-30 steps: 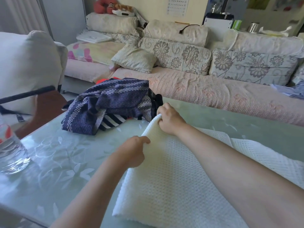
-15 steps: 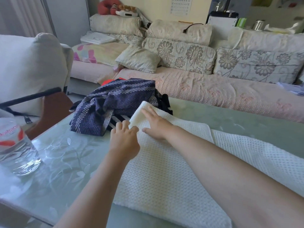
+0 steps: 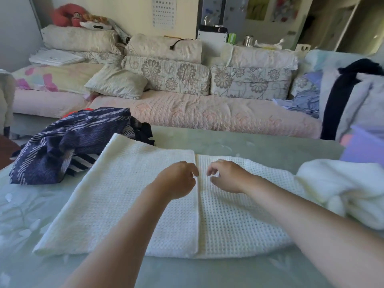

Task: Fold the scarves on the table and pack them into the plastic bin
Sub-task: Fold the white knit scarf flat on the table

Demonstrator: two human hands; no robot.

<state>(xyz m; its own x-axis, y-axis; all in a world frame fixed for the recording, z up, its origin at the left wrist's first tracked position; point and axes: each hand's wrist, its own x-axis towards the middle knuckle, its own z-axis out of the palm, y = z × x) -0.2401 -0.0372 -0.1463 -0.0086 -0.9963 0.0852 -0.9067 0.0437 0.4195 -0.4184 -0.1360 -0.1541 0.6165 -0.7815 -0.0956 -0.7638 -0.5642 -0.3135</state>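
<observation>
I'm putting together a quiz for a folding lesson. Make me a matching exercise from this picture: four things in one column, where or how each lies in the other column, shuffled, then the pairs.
Things:
1. white waffle scarf
2. navy patterned scarf
3. fluffy white cloth
4. left hand

States:
a. bunched at the right side of the table
b. over the fold's edge, fingers loosely curled
c. flat in the middle, partly folded
d. crumpled in a heap at the far left

Pairs: 1-c, 2-d, 3-a, 4-b
</observation>
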